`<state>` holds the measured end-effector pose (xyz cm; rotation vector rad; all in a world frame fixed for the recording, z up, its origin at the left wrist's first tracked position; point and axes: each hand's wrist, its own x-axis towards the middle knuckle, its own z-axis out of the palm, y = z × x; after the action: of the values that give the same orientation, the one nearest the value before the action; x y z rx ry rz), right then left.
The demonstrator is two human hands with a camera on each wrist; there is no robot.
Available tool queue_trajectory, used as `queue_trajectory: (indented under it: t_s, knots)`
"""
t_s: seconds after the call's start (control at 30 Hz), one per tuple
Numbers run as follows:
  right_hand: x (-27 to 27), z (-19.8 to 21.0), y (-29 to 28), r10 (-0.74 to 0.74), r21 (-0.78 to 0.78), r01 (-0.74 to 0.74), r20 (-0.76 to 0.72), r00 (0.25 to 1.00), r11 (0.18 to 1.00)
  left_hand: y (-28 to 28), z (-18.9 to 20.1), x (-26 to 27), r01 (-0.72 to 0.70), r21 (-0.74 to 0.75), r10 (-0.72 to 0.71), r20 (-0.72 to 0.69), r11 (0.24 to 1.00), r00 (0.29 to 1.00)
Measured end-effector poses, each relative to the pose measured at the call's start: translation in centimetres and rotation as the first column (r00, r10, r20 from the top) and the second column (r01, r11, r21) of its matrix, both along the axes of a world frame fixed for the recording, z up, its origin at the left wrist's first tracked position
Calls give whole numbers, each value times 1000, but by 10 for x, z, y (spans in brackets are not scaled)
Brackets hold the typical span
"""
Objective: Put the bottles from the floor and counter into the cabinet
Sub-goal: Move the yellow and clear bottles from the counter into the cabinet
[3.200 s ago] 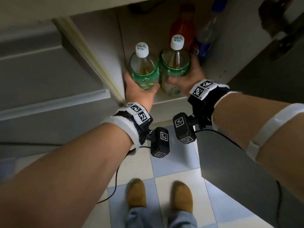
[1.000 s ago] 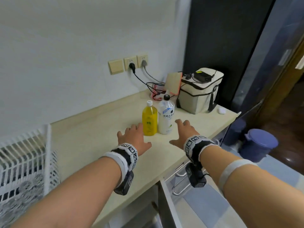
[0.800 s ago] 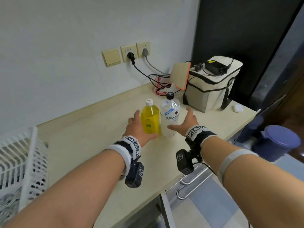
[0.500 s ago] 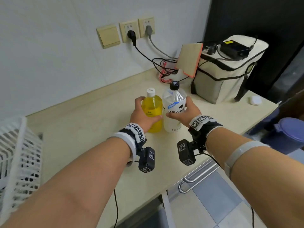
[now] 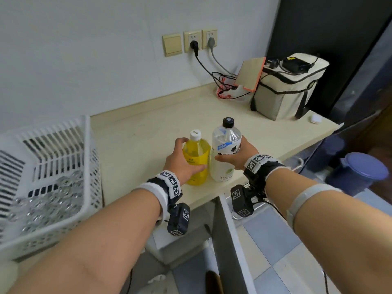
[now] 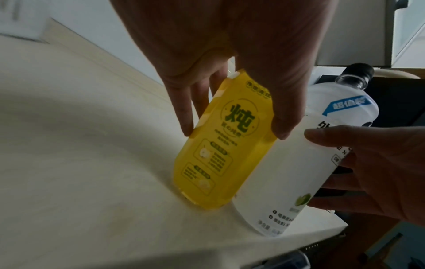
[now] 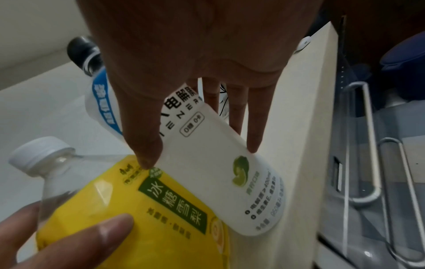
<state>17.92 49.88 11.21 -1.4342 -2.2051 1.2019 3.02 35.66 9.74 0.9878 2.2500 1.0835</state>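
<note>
Two bottles stand side by side near the front edge of the beige counter [image 5: 137,141]. My left hand [image 5: 182,164] grips the yellow bottle [image 5: 196,158] with a white cap, thumb and fingers round its label [image 6: 216,151]. My right hand [image 5: 235,155] grips the taller white-labelled bottle [image 5: 224,153] with a black cap, seen also as the white bottle [image 7: 220,163] in the right wrist view. Both bottles' bases appear to rest on the counter. Below the counter edge the open cabinet door [image 5: 231,247] shows edge-on.
A white plastic basket [image 5: 53,183] sits at the counter's left. A beige bag [image 5: 288,90], cables and a small card stand at the back right by the wall sockets [image 5: 199,41]. A blue lidded bin [image 5: 362,172] stands on the floor at right, with drawer handles [image 7: 368,145] under the counter.
I rose from the cabinet, where both hands held green bottles, to the counter. Both hands reached in and closed round the yellow and white bottles, which now stand nearer the front edge.
</note>
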Motion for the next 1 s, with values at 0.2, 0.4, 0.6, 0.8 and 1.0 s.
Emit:
queue_trajectory:
  t_s: [0.2, 0.4, 0.6, 0.8, 1.0]
  knots:
    - [21, 6, -115, 81, -35, -80, 29, 996, 996, -123, -1, 23, 1, -4, -1, -26, 1000, 1000]
    - [45, -24, -192, 116, -102, -105, 115, 987, 989, -199, -9, 42, 3, -2, -3, 24, 1000, 1000]
    - [57, -127, -203, 68, -176, -30, 218, 973, 984, -234, -74, 60, 64, -49, -57, 144, 997, 988]
    - [47, -215, -201, 45, -225, 33, 335, 941, 974, -235, -182, 69, 1, -103, 31, 305, 995, 952]
    - [11, -290, -181, -23, -244, 78, 221, 975, 967, -199, -286, 52, -161, -99, 186, 368, 982, 911]
